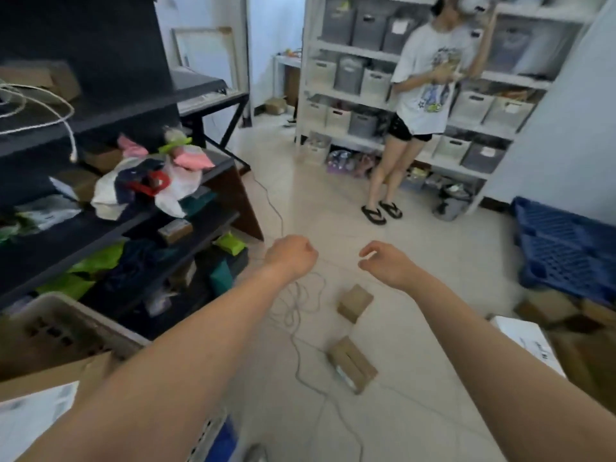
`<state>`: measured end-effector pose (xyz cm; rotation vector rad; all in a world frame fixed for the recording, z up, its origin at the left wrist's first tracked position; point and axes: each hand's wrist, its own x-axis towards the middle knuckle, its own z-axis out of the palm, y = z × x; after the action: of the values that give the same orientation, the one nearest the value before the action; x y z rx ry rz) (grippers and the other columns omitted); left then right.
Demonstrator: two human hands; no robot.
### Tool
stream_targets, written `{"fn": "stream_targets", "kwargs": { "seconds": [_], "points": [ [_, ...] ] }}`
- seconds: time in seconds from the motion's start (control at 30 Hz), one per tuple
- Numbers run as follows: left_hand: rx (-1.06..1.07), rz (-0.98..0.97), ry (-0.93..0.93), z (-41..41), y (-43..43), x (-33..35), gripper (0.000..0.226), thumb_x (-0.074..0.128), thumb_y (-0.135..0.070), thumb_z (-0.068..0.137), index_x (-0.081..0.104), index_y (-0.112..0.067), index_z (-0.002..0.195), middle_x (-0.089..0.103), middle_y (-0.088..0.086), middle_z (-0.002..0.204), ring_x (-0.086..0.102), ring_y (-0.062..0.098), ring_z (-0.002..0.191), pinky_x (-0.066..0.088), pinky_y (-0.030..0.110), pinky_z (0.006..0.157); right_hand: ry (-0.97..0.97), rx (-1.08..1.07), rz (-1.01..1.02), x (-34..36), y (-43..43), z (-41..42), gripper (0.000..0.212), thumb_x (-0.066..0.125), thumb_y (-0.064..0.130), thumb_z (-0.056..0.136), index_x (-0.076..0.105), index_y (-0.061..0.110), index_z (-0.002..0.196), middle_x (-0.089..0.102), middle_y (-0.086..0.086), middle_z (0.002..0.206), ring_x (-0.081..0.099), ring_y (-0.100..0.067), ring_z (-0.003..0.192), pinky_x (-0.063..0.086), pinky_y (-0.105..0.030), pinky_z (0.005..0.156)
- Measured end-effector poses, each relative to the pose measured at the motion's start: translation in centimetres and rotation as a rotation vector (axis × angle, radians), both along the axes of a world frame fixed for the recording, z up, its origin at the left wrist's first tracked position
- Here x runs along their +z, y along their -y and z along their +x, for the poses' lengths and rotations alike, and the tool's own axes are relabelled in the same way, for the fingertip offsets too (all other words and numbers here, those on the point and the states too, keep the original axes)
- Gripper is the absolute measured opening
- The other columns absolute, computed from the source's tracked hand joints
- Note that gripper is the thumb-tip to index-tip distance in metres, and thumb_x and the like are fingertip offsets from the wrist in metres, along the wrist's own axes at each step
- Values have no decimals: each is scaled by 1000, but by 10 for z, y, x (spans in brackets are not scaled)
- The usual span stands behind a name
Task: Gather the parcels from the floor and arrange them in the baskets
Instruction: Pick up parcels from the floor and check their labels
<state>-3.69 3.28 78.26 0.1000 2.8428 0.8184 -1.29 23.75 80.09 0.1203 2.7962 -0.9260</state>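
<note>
Two small brown cardboard parcels lie on the tiled floor, one (355,303) just below my hands and another (351,365) nearer to me. A beige plastic basket (66,318) stands at the lower left with a cardboard box and a white-labelled parcel (30,418) in front of it. Both my arms reach forward. My left hand (293,258) is closed in a fist and my right hand (383,263) pinches thumb to fingers. A thin grey cord (336,265) runs taut between them and trails into loops on the floor (300,305).
Dark shelves (140,215) on the left hold clothes and packets. A person in a white T-shirt (423,95) stands at white shelving with grey bins. A blue pallet (566,248) lies on the right, with more cardboard boxes (550,308) and a white box (526,341) beside it.
</note>
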Motion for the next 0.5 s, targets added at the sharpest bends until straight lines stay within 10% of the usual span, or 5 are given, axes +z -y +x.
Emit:
{"fn": "stream_targets", "kwargs": {
  "seconds": [0.5],
  "points": [
    [-256, -92, 164, -283, -158, -159, 30, 46, -27, 94, 68, -18, 112, 61, 12, 123, 54, 35, 117, 44, 36, 94, 263, -275, 57, -151, -139, -244, 33, 56, 24, 94, 57, 17, 127, 51, -10, 120, 57, -27, 103, 43, -28, 83]
  ]
}}
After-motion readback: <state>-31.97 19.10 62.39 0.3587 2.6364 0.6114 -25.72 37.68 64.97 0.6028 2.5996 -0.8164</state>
